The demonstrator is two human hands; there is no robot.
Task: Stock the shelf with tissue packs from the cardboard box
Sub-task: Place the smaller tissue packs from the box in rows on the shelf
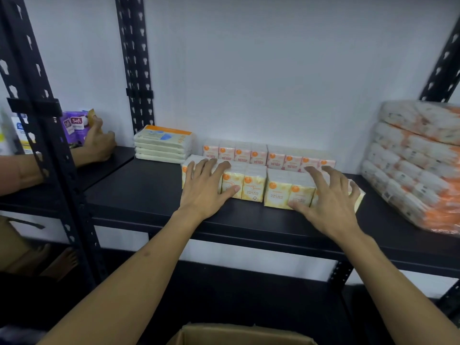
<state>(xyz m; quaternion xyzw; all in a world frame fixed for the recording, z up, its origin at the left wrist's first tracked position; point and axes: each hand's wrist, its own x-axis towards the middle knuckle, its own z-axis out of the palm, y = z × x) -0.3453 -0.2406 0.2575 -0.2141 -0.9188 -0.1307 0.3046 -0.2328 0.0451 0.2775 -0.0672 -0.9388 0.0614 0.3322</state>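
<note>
Under my fingertips on the black shelf (139, 192), the front row of yellow tissue packs (254, 186) is getting squared up against the pink tissue packs (268, 155) just behind it. My left hand (207, 186) is lying flat with fingers spread over the left bundle, thumb along its front face; my right hand (328, 197) is arching over the right bundle, fingers splayed and lightly bent, tips touching the top, pinching nothing. I am judging that even pressure from both palms is the way to slide them, since the film wrap looks slick and the soft blocks would buckle under one poking finger. Below my wrists, the cardboard box (239, 333) is showing only its matte brown flap. Beyond my right fingers, a big crinkled plastic bale (413, 165) is resting; beyond my left, flat white packs (161, 145) are sitting stacked.
</note>
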